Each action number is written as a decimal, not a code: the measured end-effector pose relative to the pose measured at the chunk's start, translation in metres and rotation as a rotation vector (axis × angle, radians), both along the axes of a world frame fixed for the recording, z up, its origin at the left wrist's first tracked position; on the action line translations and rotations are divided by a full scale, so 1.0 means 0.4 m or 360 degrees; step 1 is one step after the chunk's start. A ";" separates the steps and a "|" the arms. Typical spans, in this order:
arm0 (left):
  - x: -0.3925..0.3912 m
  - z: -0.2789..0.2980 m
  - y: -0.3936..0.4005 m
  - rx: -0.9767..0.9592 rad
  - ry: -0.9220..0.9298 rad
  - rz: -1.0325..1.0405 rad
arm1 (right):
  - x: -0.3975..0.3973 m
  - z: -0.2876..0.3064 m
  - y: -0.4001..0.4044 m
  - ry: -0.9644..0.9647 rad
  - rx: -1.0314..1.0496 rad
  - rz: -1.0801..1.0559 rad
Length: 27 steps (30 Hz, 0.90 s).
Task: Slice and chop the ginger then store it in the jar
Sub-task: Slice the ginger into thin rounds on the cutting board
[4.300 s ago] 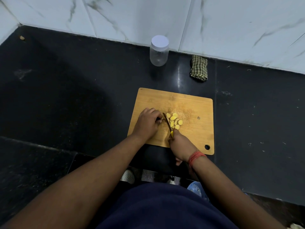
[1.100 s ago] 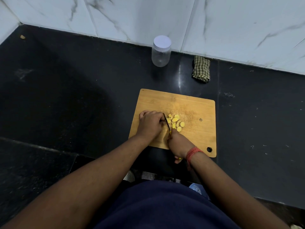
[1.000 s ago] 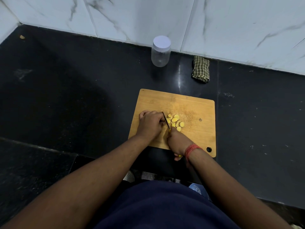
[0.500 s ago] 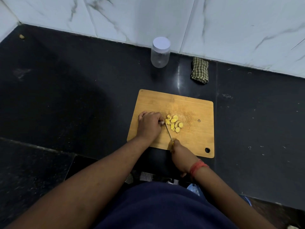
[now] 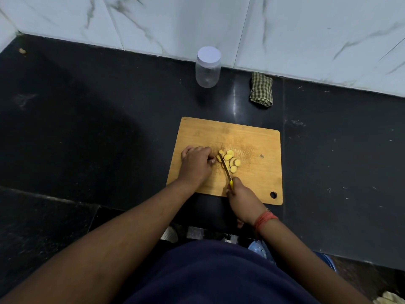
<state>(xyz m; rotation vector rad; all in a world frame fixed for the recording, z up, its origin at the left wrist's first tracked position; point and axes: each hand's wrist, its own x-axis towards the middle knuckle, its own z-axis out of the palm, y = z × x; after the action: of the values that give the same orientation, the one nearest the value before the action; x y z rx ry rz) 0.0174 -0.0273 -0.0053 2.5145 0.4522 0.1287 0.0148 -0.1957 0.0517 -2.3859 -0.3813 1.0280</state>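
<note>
A wooden cutting board [image 5: 258, 176] lies on the black counter. Several yellow ginger slices [image 5: 231, 161] are heaped near its middle. My left hand [image 5: 196, 164] is curled on the board just left of the slices, fingertips pinching a small ginger piece [image 5: 218, 158] that is mostly hidden. My right hand [image 5: 242, 197] grips a knife [image 5: 225, 170] with a yellow handle; its blade lies between my left fingers and the slices. A clear plastic jar [image 5: 207, 68] with a white lid stands closed at the back wall.
A folded green checked cloth [image 5: 261, 89] lies right of the jar against the white marble wall. The black counter [image 5: 87, 128] stretches left and right of the board. A small brown scrap [image 5: 22, 51] sits in the far left corner.
My right hand has drawn back toward me along the board, then stayed there with the knife blade still beside the slices. My left hand stays curled on the ginger piece.
</note>
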 end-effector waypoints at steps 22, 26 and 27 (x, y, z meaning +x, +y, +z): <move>-0.026 -0.026 0.027 -0.0076 -0.0120 -0.0054 | 0.000 -0.028 0.043 0.0380 0.0204 -0.0140; -0.024 -0.023 0.026 -0.0053 -0.0129 -0.0042 | 0.006 -0.019 0.049 0.0142 0.0201 -0.0173; -0.024 -0.023 0.027 -0.0052 -0.0127 -0.0043 | 0.007 -0.017 0.052 0.0140 0.0200 -0.0168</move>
<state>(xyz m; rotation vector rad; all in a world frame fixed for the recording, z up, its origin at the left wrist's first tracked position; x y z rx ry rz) 0.0078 -0.0166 -0.0143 2.4723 0.3848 0.2084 0.0177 -0.1750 0.0448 -2.2166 -0.2767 1.0260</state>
